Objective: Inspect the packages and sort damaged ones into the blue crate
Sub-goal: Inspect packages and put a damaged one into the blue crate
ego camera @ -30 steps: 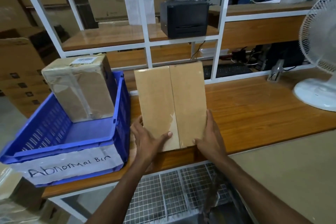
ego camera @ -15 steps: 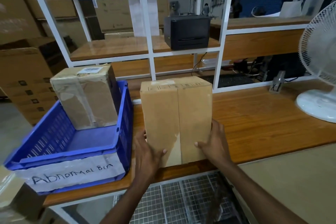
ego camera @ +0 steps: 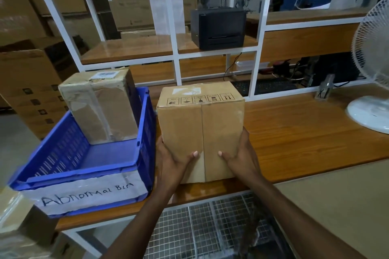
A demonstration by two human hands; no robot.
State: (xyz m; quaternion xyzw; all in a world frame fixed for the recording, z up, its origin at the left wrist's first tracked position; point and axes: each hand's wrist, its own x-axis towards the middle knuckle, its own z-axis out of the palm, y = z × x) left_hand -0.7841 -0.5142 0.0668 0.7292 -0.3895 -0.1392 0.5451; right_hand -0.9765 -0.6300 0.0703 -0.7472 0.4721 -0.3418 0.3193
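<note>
A plain brown cardboard box [ego camera: 201, 130] stands on the wooden bench [ego camera: 305, 132], its taped seam facing me and handling symbols printed on its top. My left hand [ego camera: 170, 164] grips its lower left side and my right hand [ego camera: 242, 157] grips its lower right side, thumbs on the front face. Left of it sits the blue crate [ego camera: 134, 166] labelled "Abnormal Bin". Inside the crate stands a worn, heavily taped box [ego camera: 101, 107] with a barcode label on top.
A white metal shelf frame [ego camera: 172, 33] rises behind the bench, with a black printer [ego camera: 219, 27] on its shelf. A white fan [ego camera: 372, 99] stands at the right. Stacked cartons [ego camera: 25, 82] fill the left. A wire mesh rack [ego camera: 202, 229] lies under the bench.
The held box has tipped back from leaning toward me, so its printed top now shows. Both hands stayed low on its sides.
</note>
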